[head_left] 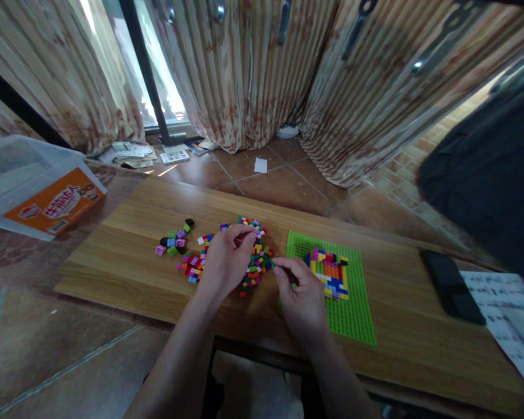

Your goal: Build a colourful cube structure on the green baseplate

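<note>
A heap of small toy building bricks point(257, 262) in many colours is spread over the wooden table. Above its middle, my left hand point(229, 259) has thumb and forefinger drawn together; whether the pink-purple spot between them is a held brick is unclear. My right hand point(303, 299) pinches a small green brick point(273, 263) at the heap's right edge. Behind that hand lies a green studded baseplate point(358, 314), partly covered by it. A multicoloured brick build point(332, 272) with an orange middle sits on the baseplate.
Larger bricks point(174, 241) form a separate cluster to the left on the table point(126, 233). A clear plastic box point(43, 192) with an orange label stands at far left. On the right are a black phone point(452, 285) and written paper sheets point(502, 302). Curtains hang beyond.
</note>
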A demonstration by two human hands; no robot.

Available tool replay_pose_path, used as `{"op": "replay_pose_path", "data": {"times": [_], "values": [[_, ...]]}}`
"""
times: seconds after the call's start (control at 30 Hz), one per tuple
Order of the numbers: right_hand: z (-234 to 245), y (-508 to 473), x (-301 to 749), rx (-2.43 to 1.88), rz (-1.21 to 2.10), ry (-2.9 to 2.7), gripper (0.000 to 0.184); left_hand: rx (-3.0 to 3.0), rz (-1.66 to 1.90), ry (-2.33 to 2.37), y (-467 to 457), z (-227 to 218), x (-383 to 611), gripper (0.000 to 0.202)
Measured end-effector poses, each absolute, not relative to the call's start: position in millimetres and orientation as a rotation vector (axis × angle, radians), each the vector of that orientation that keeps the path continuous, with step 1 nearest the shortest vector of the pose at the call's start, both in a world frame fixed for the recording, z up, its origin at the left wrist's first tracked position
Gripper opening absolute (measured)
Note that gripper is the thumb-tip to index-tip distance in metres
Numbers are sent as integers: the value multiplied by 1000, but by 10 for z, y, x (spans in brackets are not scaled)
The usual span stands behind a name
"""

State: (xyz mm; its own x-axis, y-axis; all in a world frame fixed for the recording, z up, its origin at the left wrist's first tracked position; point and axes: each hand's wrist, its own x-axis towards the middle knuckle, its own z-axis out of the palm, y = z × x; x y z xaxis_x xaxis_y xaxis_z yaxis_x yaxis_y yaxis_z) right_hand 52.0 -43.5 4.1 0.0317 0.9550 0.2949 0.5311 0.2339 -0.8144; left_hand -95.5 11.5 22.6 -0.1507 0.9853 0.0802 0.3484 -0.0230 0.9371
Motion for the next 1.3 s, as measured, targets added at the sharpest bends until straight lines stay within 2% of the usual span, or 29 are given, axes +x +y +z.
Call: {"op": "replay_pose_path", "data": {"times": [0.37, 0.63, 1.0, 1.3], "values": [[137, -266, 1406, -1659, 216, -1432, 22, 1605, 1005, 1522, 66, 267, -846, 23], [86, -285, 1384, -1693, 324, -1576, 23, 1699, 926, 1429, 8, 238, -621, 22], [69, -274, 1295, -1770, 278, -1486, 19, 1958, 706, 1234, -193, 75, -231, 44], [55, -278, 1277, -1825, 274, -1426, 19, 1982, 655, 1263, -198, 57, -226, 42]]}}
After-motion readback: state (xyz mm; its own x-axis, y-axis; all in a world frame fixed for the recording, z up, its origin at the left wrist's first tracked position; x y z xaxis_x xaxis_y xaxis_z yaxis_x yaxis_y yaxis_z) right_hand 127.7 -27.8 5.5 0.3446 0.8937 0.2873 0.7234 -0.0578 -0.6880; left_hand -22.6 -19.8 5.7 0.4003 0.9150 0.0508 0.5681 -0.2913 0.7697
